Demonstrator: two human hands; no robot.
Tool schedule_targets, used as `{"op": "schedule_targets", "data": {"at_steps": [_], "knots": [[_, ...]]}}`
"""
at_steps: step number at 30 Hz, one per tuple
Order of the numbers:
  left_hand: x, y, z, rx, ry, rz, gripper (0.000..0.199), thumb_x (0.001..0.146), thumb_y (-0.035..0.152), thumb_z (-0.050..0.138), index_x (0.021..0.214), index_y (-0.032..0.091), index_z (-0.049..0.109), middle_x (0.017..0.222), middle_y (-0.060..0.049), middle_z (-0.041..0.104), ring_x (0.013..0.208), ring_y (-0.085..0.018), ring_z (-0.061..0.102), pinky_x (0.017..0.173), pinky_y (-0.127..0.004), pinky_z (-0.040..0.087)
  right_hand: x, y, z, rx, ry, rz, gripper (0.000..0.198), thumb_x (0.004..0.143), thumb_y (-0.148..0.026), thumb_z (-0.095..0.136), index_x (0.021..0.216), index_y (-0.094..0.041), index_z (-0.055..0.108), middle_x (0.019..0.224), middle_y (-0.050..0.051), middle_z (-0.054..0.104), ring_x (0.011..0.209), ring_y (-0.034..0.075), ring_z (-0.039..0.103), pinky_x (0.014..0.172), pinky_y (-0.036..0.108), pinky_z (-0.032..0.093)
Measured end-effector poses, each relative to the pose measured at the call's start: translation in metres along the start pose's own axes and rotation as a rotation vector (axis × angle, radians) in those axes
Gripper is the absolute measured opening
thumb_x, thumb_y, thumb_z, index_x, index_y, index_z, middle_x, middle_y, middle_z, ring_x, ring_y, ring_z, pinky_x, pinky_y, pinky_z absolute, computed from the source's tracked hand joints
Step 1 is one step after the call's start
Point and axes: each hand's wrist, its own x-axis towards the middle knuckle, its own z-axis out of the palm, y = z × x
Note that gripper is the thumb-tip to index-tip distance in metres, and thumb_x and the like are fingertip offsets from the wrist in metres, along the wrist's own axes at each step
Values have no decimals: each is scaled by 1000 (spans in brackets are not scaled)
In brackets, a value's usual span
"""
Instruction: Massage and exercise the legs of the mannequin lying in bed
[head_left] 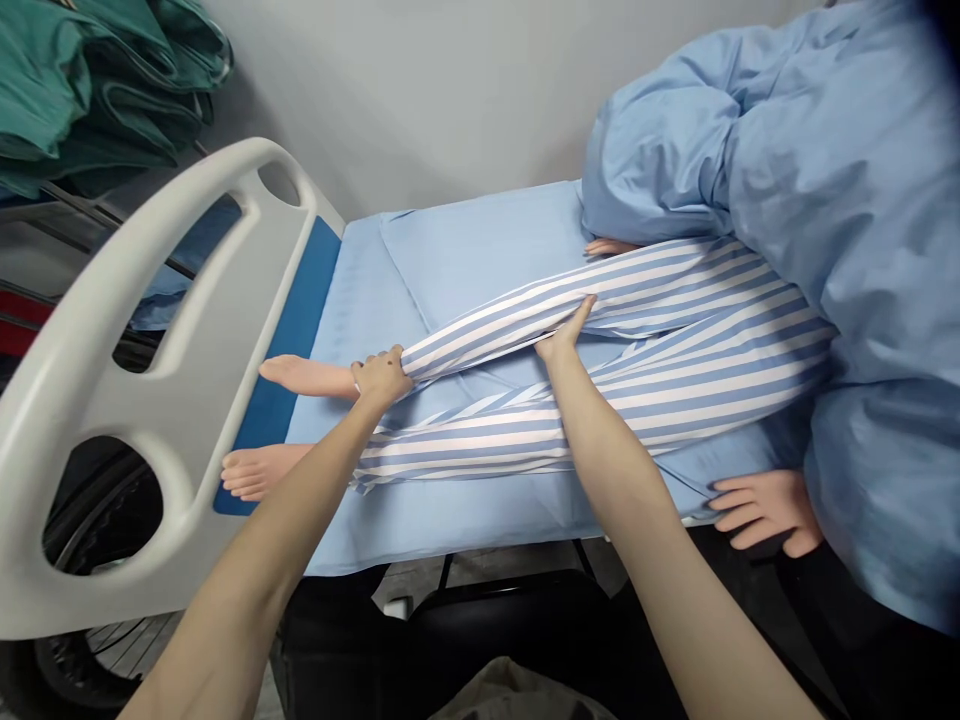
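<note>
A mannequin in blue-and-white striped trousers (697, 400) lies on a bed, its smooth bare feet pointing left. My left hand (382, 376) is wrapped round the ankle of its far leg, over the trouser cuff. Beneath the knee of that same leg, my right hand (567, 332) cups it, thumb up along the inner side and the other fingers hidden underneath. The far foot (304, 376) sticks out past my left hand. The near foot (259, 470) rests on the bed, partly behind my left forearm. The near leg lies flat, passing behind my right wrist.
A white bed end board (195, 340) with cut-out holes stands at the left. Light blue bedding (480, 235) covers the mattress. Blue cloth (862, 200) covers the mannequin's upper body, with its hand (772, 510) at the near edge. Green fabric (97, 90) hangs upper left; a wheel (82, 640) shows below.
</note>
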Motion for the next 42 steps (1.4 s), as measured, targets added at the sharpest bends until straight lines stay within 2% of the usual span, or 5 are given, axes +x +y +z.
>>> {"op": "schedule_targets", "data": {"at_steps": [8,19,29,35,42], "knots": [[-1,2,13,55,85,2,48,79,33,55,125,22,52,122,-16,65,114,-33,56,95,-43,32,0,3,-7,25,48,58,75,79,-84,29,108,-29,69,116,3,69,108,20,67,97,48,54],[-15,2,4,17,101,52,52,82,27,55,132,16,50,125,-17,63,115,-33,54,95,-42,29,-2,0,-3,99,101,90,70,78,-82,34,112,-29,67,118,2,69,106,18,68,97,47,54],[-14,3,8,24,118,57,45,81,25,56,126,19,54,123,-17,62,115,-34,55,95,-43,32,7,-11,-16,-15,215,59,39,83,-52,58,106,-22,66,99,0,73,94,13,70,92,34,59],[-28,6,-8,-58,124,17,48,79,25,62,126,19,55,120,-18,62,114,-38,53,96,-47,30,-1,-42,-23,31,146,375,27,81,-34,70,104,-22,65,90,-1,74,88,18,72,94,45,58],[-28,6,-8,-127,153,41,47,77,30,67,121,17,56,110,-17,64,112,-37,54,94,-44,30,-10,-49,-16,167,91,304,30,86,-43,58,105,-22,65,96,0,74,96,18,70,95,42,57]]}}
